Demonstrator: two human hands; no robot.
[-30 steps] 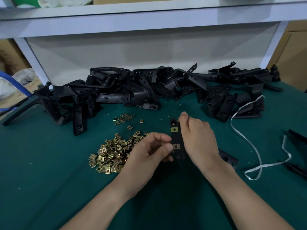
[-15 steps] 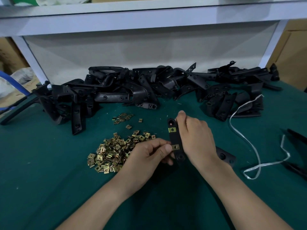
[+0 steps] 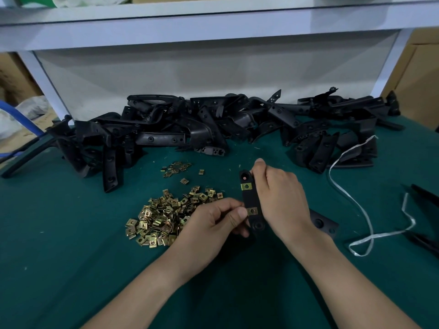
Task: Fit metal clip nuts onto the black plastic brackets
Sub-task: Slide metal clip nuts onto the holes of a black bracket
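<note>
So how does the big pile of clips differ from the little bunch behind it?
The big pile has many clips heaped on one another, close to the left hand. The little bunch has only a handful lying flat and spread out, nearer the heap of brackets. Both are brass-coloured clips on the green mat.

A heap of brackets (image 3: pixel 213 129) is lying along the far side of the table (image 3: pixel 59 257), below a shelf (image 3: pixel 213 29). A pile of clip nuts (image 3: pixel 164 222) is sitting nearer, left of centre, with a smaller scatter (image 3: pixel 175 168) lying just behind it. Right of the pile, the left hand (image 3: pixel 213 224) and right hand (image 3: pixel 280 198) are gripping a single bracket (image 3: pixel 250 198) between them, with fitted nuts (image 3: pixel 247 186) sitting on it. A strap (image 3: pixel 354 201) is trailing further right.
</note>
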